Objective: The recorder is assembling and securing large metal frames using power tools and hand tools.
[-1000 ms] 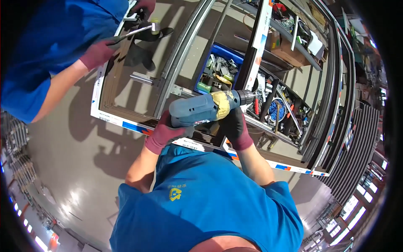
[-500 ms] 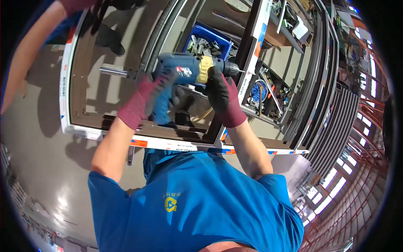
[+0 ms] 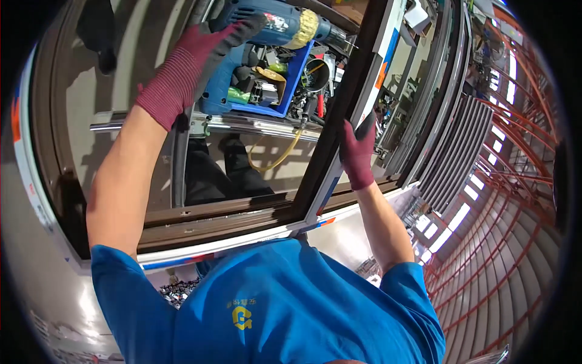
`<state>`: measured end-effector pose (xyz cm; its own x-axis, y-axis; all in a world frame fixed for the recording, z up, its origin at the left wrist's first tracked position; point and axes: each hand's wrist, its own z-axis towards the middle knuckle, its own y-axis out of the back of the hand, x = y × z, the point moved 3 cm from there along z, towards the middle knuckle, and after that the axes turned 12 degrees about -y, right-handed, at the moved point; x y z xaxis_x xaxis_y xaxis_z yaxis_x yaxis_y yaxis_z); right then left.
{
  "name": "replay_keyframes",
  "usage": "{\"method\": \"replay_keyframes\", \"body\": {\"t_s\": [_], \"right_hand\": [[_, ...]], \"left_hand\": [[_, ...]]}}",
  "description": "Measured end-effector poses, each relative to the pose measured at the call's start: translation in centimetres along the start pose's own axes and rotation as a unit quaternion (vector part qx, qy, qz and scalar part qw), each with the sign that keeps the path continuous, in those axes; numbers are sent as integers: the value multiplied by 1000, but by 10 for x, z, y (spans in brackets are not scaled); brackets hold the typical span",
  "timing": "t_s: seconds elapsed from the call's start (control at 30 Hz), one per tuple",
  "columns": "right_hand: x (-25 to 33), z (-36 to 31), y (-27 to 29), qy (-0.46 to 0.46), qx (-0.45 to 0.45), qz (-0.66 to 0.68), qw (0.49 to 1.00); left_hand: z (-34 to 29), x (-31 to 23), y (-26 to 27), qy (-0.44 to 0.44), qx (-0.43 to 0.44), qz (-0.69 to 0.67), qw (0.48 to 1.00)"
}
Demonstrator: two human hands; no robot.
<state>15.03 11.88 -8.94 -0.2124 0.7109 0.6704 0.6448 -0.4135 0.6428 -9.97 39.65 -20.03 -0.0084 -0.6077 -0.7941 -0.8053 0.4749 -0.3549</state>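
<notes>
My left hand [image 3: 182, 79], in a dark red glove with black fingers, is closed around a blue power drill [image 3: 273, 25] with yellow tape near its chuck. The drill lies on its side in the air, its thin bit pointing right at the upright bar of a brown window frame [image 3: 330, 142]. The tip is close to that bar; whether it touches I cannot tell. Lower down the same bar, my right hand [image 3: 359, 155], gloved alike, grips the bar's right side, with some fingers hidden. White protective film with orange and blue marks covers the frame's outer faces.
Below the frame opening sits a blue bin [image 3: 297, 77] of metal fittings, with loose tools beside it. A metal rail [image 3: 260, 126] and a yellow hose [image 3: 282, 159] run under it. Dark profiles [image 3: 458, 151] are stacked at the right.
My right hand has left the drill's front and moved down onto the bar. The drill, in my left hand, has moved farther away. Another person's arm at upper left is out of view.
</notes>
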Motion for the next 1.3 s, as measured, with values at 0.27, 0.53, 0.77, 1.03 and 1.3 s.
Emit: {"method": "replay_keyframes", "body": {"t_s": [0.27,0.53,0.77,1.03,1.3], "right_hand": [[8,-1,-2,-13,-2,-11,1000],[0,-1,2,41,-20,-95,994],[-4,-4,3,81,-28,-178,980],[-7,-6,6,75,-33,-200,976],[-13,-6,7,65,-64,-163,983]], "left_hand": [[34,25,-14,-70,28,80,994],[26,18,-16,-82,31,98,991],[43,28,-19,-166,37,154,973],[62,61,-2,-141,28,125,982],[57,55,-5,-163,11,86,983]]}}
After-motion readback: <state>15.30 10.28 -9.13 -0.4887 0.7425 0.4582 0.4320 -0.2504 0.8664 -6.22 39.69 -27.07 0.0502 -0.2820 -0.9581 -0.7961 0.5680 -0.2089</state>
